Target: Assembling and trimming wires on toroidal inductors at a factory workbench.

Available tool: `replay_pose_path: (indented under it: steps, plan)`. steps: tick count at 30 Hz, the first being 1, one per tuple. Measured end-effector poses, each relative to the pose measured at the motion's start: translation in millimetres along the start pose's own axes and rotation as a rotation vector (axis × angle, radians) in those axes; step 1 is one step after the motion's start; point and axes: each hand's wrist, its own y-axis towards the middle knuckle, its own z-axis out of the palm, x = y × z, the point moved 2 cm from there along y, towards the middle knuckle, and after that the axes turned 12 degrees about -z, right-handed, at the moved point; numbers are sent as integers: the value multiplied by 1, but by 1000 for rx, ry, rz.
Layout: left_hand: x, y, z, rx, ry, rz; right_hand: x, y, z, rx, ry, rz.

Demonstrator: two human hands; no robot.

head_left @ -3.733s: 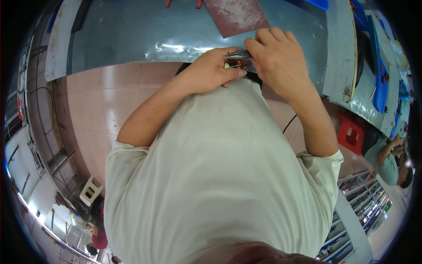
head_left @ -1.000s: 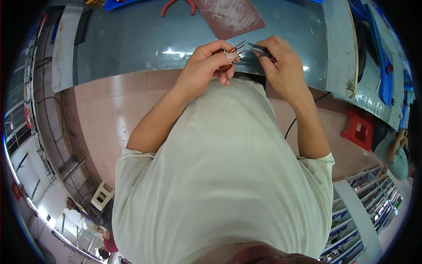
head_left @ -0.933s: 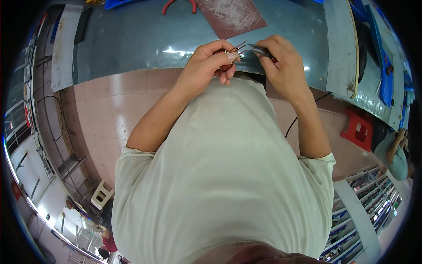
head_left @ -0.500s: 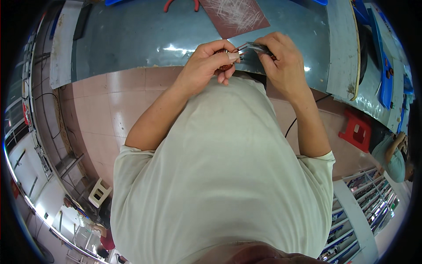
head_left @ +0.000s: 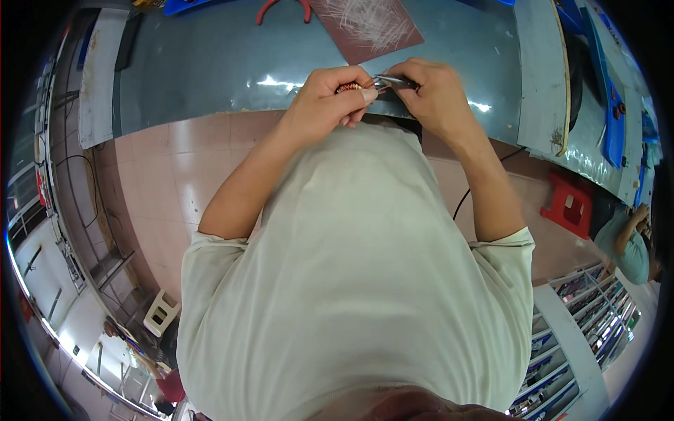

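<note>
- Looking down past our pale shirt [head_left: 351,281], we see both forearms rise to meet at the near edge of the bench [head_left: 210,77].
- Our left hand [head_left: 326,98] is pinched shut on a small reddish-brown coil [head_left: 349,88], thumb and forefinger closed round it just above that near edge.
- Our right hand [head_left: 432,95] is closed on a slim metal tool [head_left: 390,82], tweezers or fine pliers by the look, whose tip touches the coil.
- The two hands sit close together, nearly touching over the bench's near edge.
- We judge the main risk to be the coil slipping from so small a pinch and dropping off the near edge to the tiled floor [head_left: 175,182], since it is held over the lip rather than well over the surface. A hard pull with the tool could also kink or nick the winding.
- Farther back lies a brown mat [head_left: 365,24] with pale wire offcuts, and red-handled pliers [head_left: 281,8] at the far edge, cut off by the frame.
- Most of the coil is hidden by our fingers; we cannot tell the tool's exact kind or how its tip grips.
- At the right, a red stool [head_left: 572,203] and another person's sleeve [head_left: 625,245] show.
</note>
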Motion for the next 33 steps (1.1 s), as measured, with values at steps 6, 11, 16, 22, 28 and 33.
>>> replay_pose_path:
  steps: [6, 11, 16, 22, 28, 33]
  plan:
    - [4, -3, 10, 61, -335, -39, 11, 5, -11, -27, 49, 51]
    - [-4, -6, 12, 72, -442, -6, 16, -5, -14, -110, 61, 145]
    - [-1, -6, 11, 31, -357, -10, 21, -13, -10, -98, 60, 146]
    - [5, -5, 12, 8, -234, 8, 25, -12, -8, -65, 75, 144]
    - [8, -4, 13, -34, -175, 21, 24, -14, -2, -12, 11, 185]
    - [6, -4, 21, -36, -262, 21, 23, -22, -9, 5, -84, 237]
